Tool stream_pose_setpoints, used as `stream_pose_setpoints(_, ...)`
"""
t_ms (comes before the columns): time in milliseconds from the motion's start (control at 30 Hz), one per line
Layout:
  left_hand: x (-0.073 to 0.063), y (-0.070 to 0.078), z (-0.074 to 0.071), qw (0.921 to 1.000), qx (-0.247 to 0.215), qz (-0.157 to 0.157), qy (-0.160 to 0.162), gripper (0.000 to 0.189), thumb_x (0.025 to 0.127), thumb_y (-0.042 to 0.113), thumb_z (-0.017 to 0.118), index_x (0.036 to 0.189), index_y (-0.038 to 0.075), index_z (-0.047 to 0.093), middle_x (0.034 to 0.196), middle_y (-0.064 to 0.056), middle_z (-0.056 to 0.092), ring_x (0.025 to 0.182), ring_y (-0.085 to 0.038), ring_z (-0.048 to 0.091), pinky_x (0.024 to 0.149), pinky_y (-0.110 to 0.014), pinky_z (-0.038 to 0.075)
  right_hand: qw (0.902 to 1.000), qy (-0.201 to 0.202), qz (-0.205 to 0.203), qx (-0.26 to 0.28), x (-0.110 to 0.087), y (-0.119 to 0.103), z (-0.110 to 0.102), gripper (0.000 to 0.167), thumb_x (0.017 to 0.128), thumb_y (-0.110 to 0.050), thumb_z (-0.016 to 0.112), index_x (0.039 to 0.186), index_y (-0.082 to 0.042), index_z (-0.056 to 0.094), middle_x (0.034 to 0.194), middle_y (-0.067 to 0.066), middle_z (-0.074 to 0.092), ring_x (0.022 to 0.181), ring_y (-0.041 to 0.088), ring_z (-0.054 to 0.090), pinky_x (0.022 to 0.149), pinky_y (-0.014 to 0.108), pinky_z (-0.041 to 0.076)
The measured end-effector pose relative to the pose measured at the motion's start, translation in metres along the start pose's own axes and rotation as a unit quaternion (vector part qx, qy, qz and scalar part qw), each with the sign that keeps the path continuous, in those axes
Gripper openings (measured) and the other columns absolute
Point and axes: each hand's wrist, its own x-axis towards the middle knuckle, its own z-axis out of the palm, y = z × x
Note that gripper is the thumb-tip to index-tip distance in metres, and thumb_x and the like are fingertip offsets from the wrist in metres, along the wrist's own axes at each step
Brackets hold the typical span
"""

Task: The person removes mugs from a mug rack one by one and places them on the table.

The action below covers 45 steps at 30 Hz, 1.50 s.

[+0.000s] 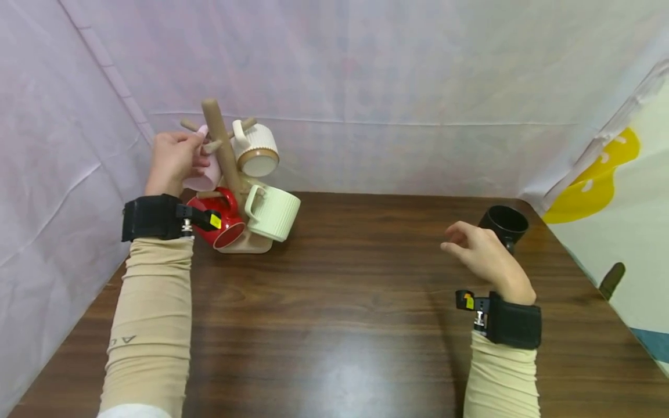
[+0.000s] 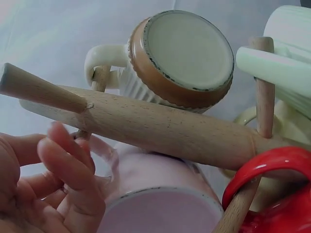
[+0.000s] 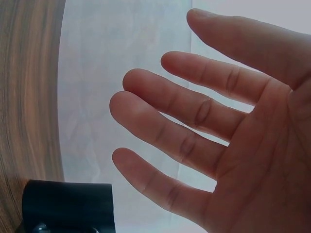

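Note:
My left hand [image 1: 175,159] is at the upper left of a wooden mug rack [image 1: 226,154], its fingers at the handle of a pale pink mug [image 1: 200,181]. In the left wrist view, thumb and fingers pinch that handle beside a peg, and the pink mug [image 2: 160,206] hangs against the post. A red mug [image 1: 213,219] hangs below it. On the rack's other side are a ribbed white mug with a brown band [image 1: 257,139] and a pale green mug [image 1: 277,215]. Holding nothing, my right hand [image 1: 481,252] hovers over the table with relaxed fingers, near a black mug [image 1: 504,219].
The dark wooden table [image 1: 355,290] spans the space between rack and black mug. White cloth [image 1: 376,87] hangs along its back and left. Part of a pale yellow rounded thing [image 2: 286,119] shows behind the rack post in the left wrist view.

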Motion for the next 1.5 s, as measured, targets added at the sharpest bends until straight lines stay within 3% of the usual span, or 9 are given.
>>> stream_pose_setpoints(200, 0.004, 0.0, -0.003, 0.996, -0.086, -0.025, -0.005, 0.02, 0.103, 0.026, 0.059, 0.093, 0.009, 0.065, 0.066, 0.005, 0.061, 0.051, -0.005, 0.057, 0.05, -0.018, 0.05, 1.0, 0.004, 0.0, 0.005, -0.002, -0.001, 0.001, 0.028, 0.102, -0.016, 0.063, 0.12, 0.005, 0.06, 0.106, 0.023, 0.069, 0.093, 0.035, 0.067, 0.078, 0.053, 0.054)
stream_pose_setpoints(400, 0.01, 0.003, -0.012, 0.9803, -0.191, -0.047, 0.014, 0.025, 0.104, 0.021, 0.057, 0.088, 0.005, 0.066, 0.068, -0.001, 0.06, 0.055, -0.009, 0.057, 0.051, -0.019, 0.05, 0.9998, 0.019, -0.001, 0.006, 0.0, -0.004, 0.0, 0.027, 0.102, -0.015, 0.062, 0.12, 0.005, 0.061, 0.107, 0.023, 0.069, 0.092, 0.036, 0.067, 0.077, 0.053, 0.054)
stream_pose_setpoints(567, 0.011, -0.003, -0.021, 0.9684, -0.244, -0.049, 0.022, 0.023, 0.104, 0.018, 0.057, 0.09, 0.002, 0.066, 0.071, -0.003, 0.06, 0.057, -0.01, 0.055, 0.05, -0.02, 0.047, 0.9998, 0.015, -0.006, 0.009, 0.003, -0.006, 0.001, 0.028, 0.103, -0.016, 0.062, 0.121, 0.005, 0.06, 0.107, 0.023, 0.069, 0.092, 0.035, 0.067, 0.077, 0.052, 0.054)
stream_pose_setpoints(867, 0.013, -0.006, -0.03, 0.9625, -0.264, -0.048, 0.042, 0.02, 0.104, 0.016, 0.058, 0.093, 0.002, 0.067, 0.071, -0.004, 0.059, 0.057, -0.012, 0.053, 0.049, -0.021, 0.047, 0.9997, 0.021, -0.009, 0.007, 0.003, -0.004, 0.003, 0.025, 0.102, -0.014, 0.063, 0.119, 0.005, 0.061, 0.105, 0.022, 0.069, 0.092, 0.035, 0.067, 0.077, 0.052, 0.054)
stream_pose_setpoints(1033, 0.013, -0.009, -0.035, 0.9542, -0.29, -0.054, 0.051, 0.02, 0.105, 0.016, 0.055, 0.095, 0.001, 0.065, 0.07, -0.004, 0.057, 0.057, -0.012, 0.053, 0.05, -0.021, 0.047, 0.9996, 0.025, -0.011, 0.005, 0.003, -0.004, 0.003, 0.025, 0.102, -0.013, 0.063, 0.118, 0.005, 0.062, 0.105, 0.022, 0.069, 0.092, 0.035, 0.067, 0.077, 0.052, 0.054)
stream_pose_setpoints(1133, 0.013, -0.013, -0.038, 0.9453, -0.316, -0.055, 0.057, 0.021, 0.105, 0.013, 0.053, 0.093, -0.001, 0.063, 0.067, -0.005, 0.055, 0.056, -0.012, 0.051, 0.049, -0.022, 0.045, 0.9996, 0.025, -0.013, 0.005, 0.003, -0.004, 0.003, 0.025, 0.102, -0.013, 0.063, 0.119, 0.006, 0.061, 0.105, 0.022, 0.069, 0.092, 0.035, 0.067, 0.077, 0.052, 0.054)
stream_pose_setpoints(1233, 0.013, -0.017, -0.042, 0.9315, -0.354, -0.054, 0.066, 0.021, 0.106, 0.007, 0.05, 0.091, -0.002, 0.061, 0.065, -0.006, 0.053, 0.055, -0.013, 0.049, 0.048, -0.023, 0.043, 0.9996, 0.024, -0.012, 0.004, 0.003, -0.004, 0.002, 0.026, 0.102, -0.013, 0.062, 0.119, 0.006, 0.061, 0.106, 0.023, 0.069, 0.092, 0.036, 0.067, 0.077, 0.053, 0.054)
stream_pose_setpoints(1367, 0.011, -0.019, -0.047, 0.9035, -0.416, -0.058, 0.087, 0.019, 0.106, 0.005, 0.045, 0.092, -0.003, 0.056, 0.069, -0.007, 0.05, 0.058, -0.015, 0.047, 0.049, -0.027, 0.043, 0.9996, 0.026, -0.01, 0.003, 0.003, -0.005, 0.0, 0.025, 0.102, -0.013, 0.061, 0.119, 0.006, 0.061, 0.106, 0.023, 0.069, 0.093, 0.036, 0.067, 0.078, 0.053, 0.054)
stream_pose_setpoints(1500, 0.007, -0.019, -0.053, 0.8762, -0.463, -0.08, 0.108, 0.029, 0.107, 0.02, 0.046, 0.087, 0.001, 0.054, 0.07, -0.006, 0.048, 0.056, -0.017, 0.045, 0.048, -0.029, 0.042, 0.9996, 0.028, -0.009, 0.004, 0.004, -0.005, 0.0, 0.025, 0.102, -0.012, 0.061, 0.12, 0.006, 0.061, 0.107, 0.024, 0.069, 0.094, 0.037, 0.067, 0.079, 0.054, 0.054)
